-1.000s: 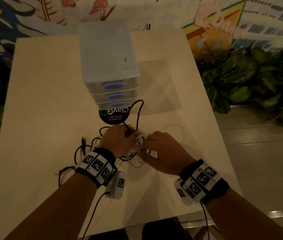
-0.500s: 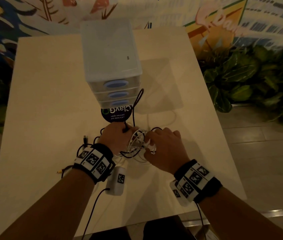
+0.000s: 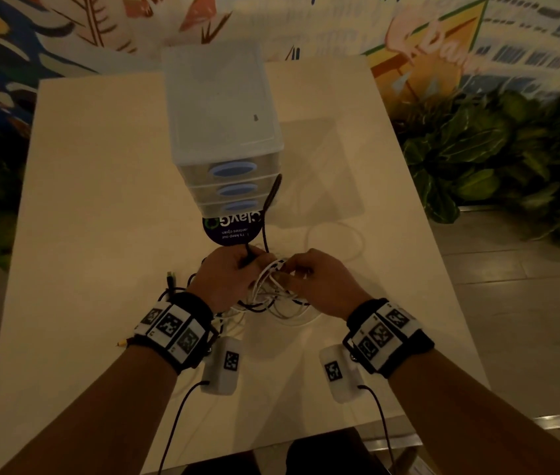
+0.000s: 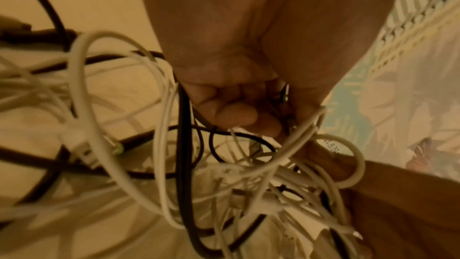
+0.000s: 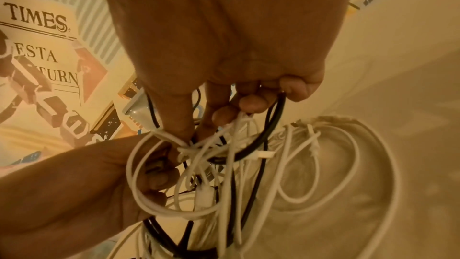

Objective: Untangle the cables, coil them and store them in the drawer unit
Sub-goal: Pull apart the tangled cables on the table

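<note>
Cables (image 3: 271, 296) sit in knot on table (image 3: 100, 200), just before 3-drawer unit (image 3: 223, 132). Left hand (image 3: 227, 275) grips black cable (image 3: 266, 214); right hand (image 3: 319, 282) pinches white strands. Likely light, floppy, snag-prone; best grasped near plug ends.

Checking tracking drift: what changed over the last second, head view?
Both hands, left hand and right hand, edged away from the person toward the drawer unit, lifting the cable tangle; the black cable loop now rises against the drawer fronts. Grips unchanged; drawers stayed closed.
</note>
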The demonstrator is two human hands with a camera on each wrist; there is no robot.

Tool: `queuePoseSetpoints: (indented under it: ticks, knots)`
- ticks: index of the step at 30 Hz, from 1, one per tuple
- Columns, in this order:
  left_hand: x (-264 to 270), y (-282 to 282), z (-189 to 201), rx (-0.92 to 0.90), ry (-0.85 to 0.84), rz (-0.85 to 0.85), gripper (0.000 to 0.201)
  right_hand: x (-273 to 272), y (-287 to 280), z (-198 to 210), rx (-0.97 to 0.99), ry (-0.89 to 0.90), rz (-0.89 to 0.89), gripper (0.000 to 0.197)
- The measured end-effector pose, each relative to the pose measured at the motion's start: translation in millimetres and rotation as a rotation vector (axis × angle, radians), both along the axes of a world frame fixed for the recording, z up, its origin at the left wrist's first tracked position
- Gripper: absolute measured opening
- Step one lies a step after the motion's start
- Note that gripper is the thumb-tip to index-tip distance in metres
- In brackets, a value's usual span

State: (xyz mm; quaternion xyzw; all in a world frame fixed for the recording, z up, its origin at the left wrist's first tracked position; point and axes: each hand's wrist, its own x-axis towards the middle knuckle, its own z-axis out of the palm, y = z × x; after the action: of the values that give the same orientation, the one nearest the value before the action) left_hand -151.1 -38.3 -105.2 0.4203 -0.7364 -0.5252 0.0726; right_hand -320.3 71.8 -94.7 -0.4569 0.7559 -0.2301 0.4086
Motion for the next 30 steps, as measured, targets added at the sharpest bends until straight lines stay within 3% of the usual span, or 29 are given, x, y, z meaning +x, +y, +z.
queuePoseSetpoints:
  ticks: [4,7,11,14,18,23,30]
  knots:
    - [-2,4,5,-0.090,-0.059,0.032,0.033,0,-3,-2,0.008,0.062,0.016,0.030]
    - [0,5,12,-0.025,-0.062,0.074,0.034,0,-4,-6,0.002,0.151,0.047,0.026]
    - [8,6,18,-0.315,-0.169,-0.056,0.056,1,-2,-8,-0.044,0.209,0.065,0.027]
    - [6,6,19,-0.555,-0.217,-0.060,0.041,4,-1,-6,-0.061,0.194,0.095,0.029]
    - [3,12,17,-0.685,-0.166,-0.162,0.015,1,0,-6,-0.107,0.170,0.074,0.029]
    - [6,14,12,-0.734,-0.131,-0.250,0.022,-7,12,-2,-0.169,0.319,0.192,0.046]
    - [3,8,13,-0.723,-0.075,-0.327,0.030,-15,26,5,-0.211,0.305,0.243,0.040]
